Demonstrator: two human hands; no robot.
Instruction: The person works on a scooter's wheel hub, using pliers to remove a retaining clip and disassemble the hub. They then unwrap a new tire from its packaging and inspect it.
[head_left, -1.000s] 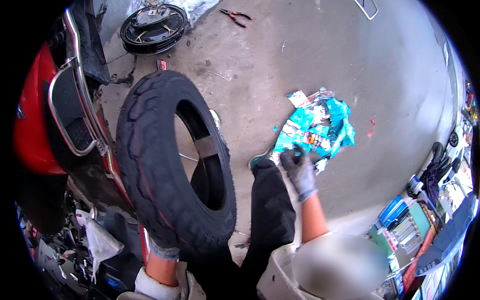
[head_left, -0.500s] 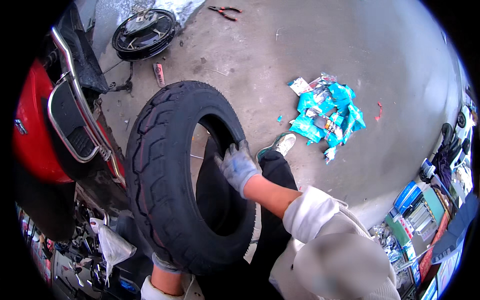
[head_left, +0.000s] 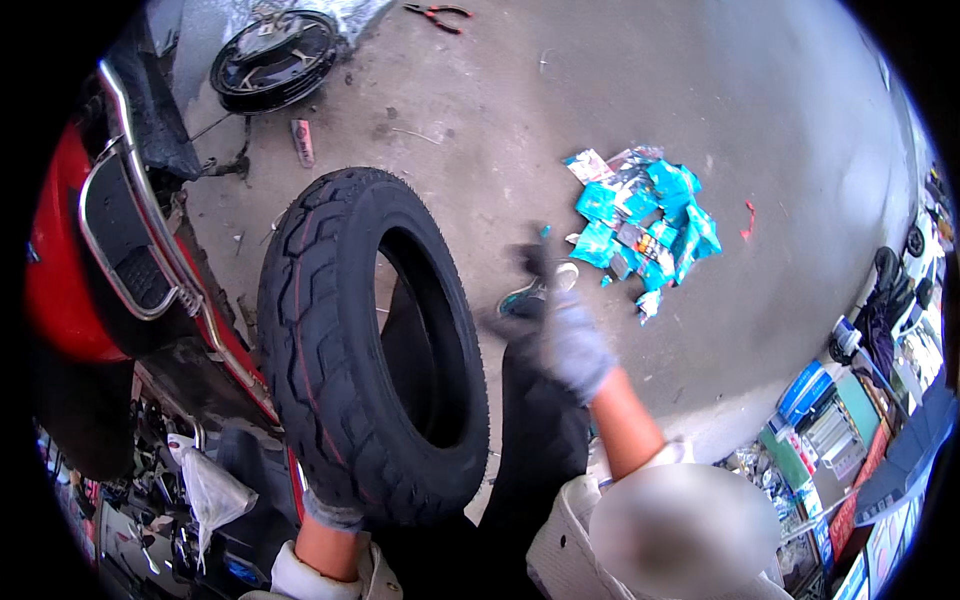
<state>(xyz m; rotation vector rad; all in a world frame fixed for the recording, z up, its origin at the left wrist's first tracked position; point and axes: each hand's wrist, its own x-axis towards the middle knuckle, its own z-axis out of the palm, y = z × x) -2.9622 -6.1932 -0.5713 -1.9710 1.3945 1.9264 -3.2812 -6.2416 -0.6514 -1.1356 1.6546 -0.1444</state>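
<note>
A black rubber tire (head_left: 330,340) with chunky tread stands tilted in front of me, its open centre facing right. At its lower left edge my left hand (head_left: 332,512), in a grey glove, grips it; the fingers are hidden behind the rubber. My right hand (head_left: 575,345), also gloved, is off the tire and in the air to its right, over my leg and shoe. Motion smears its fingers, which look dark, so I cannot make out their shape or whether they hold anything.
A red scooter (head_left: 75,260) with a chrome rail stands close on the left. Beyond the tire lie a black wheel rim (head_left: 272,62), pliers (head_left: 438,17) and a small red-and-white packet (head_left: 303,143). Torn blue wrapping (head_left: 645,215) litters the floor; boxes (head_left: 830,430) are stacked at right.
My right hand has left the inner edge of the tire and moved right, now blurred. The tire sits slightly more upright, with my left hand still at its lower edge.
</note>
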